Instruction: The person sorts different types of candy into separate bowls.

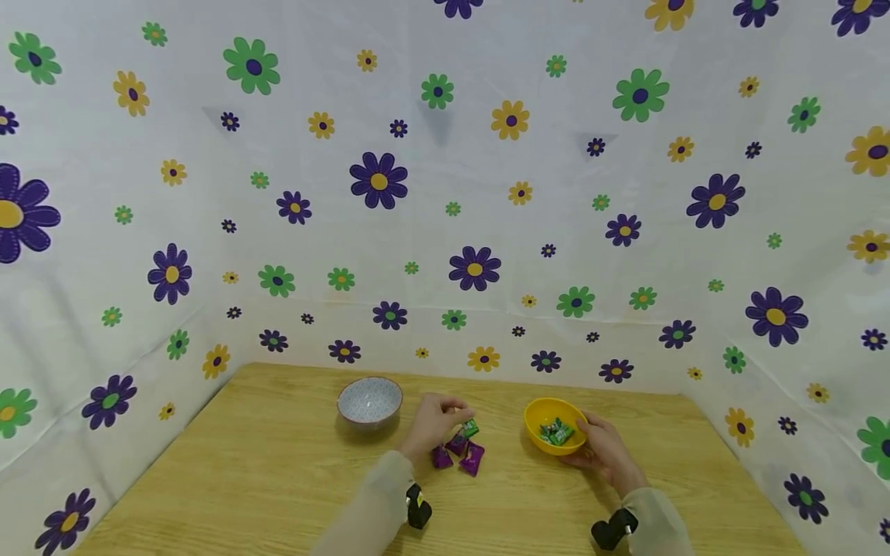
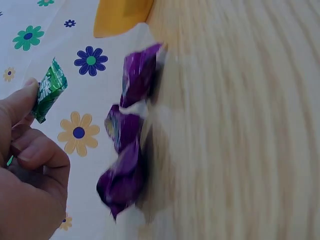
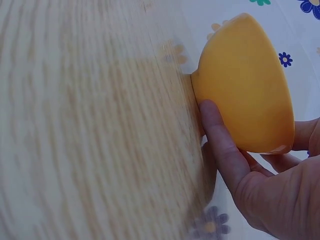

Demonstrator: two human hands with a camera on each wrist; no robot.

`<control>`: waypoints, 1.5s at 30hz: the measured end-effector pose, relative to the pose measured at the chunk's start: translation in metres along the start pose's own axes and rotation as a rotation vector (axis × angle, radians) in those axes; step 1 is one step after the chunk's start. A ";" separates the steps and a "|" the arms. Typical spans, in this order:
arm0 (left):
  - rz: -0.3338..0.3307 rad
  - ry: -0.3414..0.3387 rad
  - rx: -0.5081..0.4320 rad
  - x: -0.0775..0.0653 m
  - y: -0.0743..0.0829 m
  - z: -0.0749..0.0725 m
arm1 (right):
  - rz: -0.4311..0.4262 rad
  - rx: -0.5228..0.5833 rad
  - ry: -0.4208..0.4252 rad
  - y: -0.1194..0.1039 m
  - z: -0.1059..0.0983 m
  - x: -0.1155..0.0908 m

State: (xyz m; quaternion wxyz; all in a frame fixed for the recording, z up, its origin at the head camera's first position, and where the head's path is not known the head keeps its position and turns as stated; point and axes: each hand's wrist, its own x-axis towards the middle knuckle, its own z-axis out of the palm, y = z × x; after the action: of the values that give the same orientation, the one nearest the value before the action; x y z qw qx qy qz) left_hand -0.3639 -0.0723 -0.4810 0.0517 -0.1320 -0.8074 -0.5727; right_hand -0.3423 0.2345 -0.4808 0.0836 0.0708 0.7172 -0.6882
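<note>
My left hand (image 1: 433, 425) pinches a green-wrapped candy (image 2: 51, 92) between thumb and fingertips, held up above the table. A sliver of green also shows between its curled fingers in the left wrist view. Close under that hand, three purple-wrapped candies (image 1: 472, 459) lie grouped on the wood. On the right, my right hand (image 1: 605, 452) grips a yellow bowl (image 3: 245, 85) from its right side, thumb at the rim and fingers under the wall near the foot. Several green candies (image 1: 556, 432) lie inside this bowl.
A pale patterned bowl with a red rim (image 1: 370, 400) stands left of my left hand, toward the back of the wooden table (image 1: 264, 455). Behind and at both sides hangs a white flower-printed sheet (image 1: 417, 232). Dark wrist cameras (image 1: 418, 506) are strapped over both sleeves.
</note>
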 end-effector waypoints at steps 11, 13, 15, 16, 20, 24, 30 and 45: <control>-0.056 0.029 -0.111 -0.001 0.012 0.036 | 0.014 -0.002 0.004 0.002 -0.001 -0.003; -0.061 0.044 -0.118 0.001 0.017 0.042 | 0.017 -0.006 0.005 0.002 -0.001 -0.001; -0.054 0.056 -0.131 0.003 0.022 0.047 | 0.019 -0.011 0.007 0.000 0.000 0.000; -0.048 0.062 -0.132 0.005 0.025 0.049 | 0.019 -0.014 0.008 -0.001 0.000 0.001; -0.041 0.076 -0.166 0.009 0.032 0.057 | 0.026 -0.016 0.016 -0.004 0.001 0.003; -0.056 0.103 -0.203 0.013 0.036 0.067 | 0.034 -0.006 0.020 -0.004 0.002 0.003; -0.073 0.119 -0.222 0.014 0.041 0.085 | 0.033 0.001 0.026 -0.003 0.001 0.001; -0.026 0.120 -0.203 0.009 0.044 0.113 | 0.015 -0.007 0.014 -0.001 0.000 0.000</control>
State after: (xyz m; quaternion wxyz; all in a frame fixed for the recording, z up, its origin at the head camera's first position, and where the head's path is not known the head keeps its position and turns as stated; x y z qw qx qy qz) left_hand -0.3529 0.0486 -0.4766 0.0789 -0.0916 -0.7422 -0.6591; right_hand -0.3423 0.2344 -0.4798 0.0842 0.0808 0.7196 -0.6845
